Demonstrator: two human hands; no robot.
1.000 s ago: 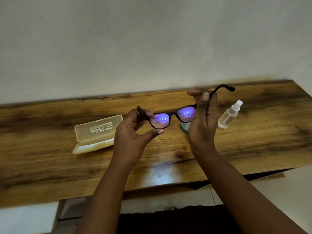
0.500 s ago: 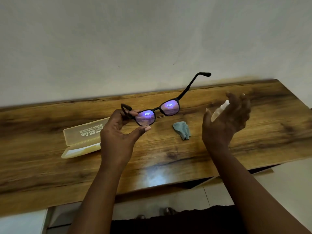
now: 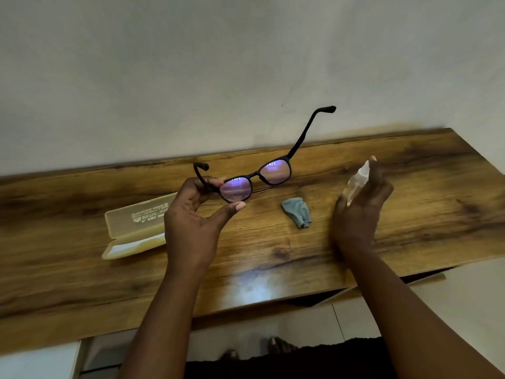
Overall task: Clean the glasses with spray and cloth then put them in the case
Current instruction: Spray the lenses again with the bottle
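Black-framed glasses (image 3: 257, 177) with purple-tinted lenses hang in the air above the table, both arms unfolded. My left hand (image 3: 195, 217) pinches them at the left lens and hinge. To the right, my right hand (image 3: 360, 203) wraps around a small clear spray bottle (image 3: 356, 181); its top shows above my fingers and most of it is hidden behind the hand. A crumpled grey-blue cloth (image 3: 297, 212) lies on the table between my hands. The yellow glasses case (image 3: 136, 228) lies open to the left, partly behind my left hand.
The wooden table (image 3: 273, 258) runs along a plain white wall (image 3: 246, 64). Its front edge crosses below my forearms, with floor and feet visible underneath. The table's right end lies just past my right hand.
My right hand let go of the glasses, moved right and closed around the spray bottle. My left hand kept the glasses and lifted them slightly to the left.
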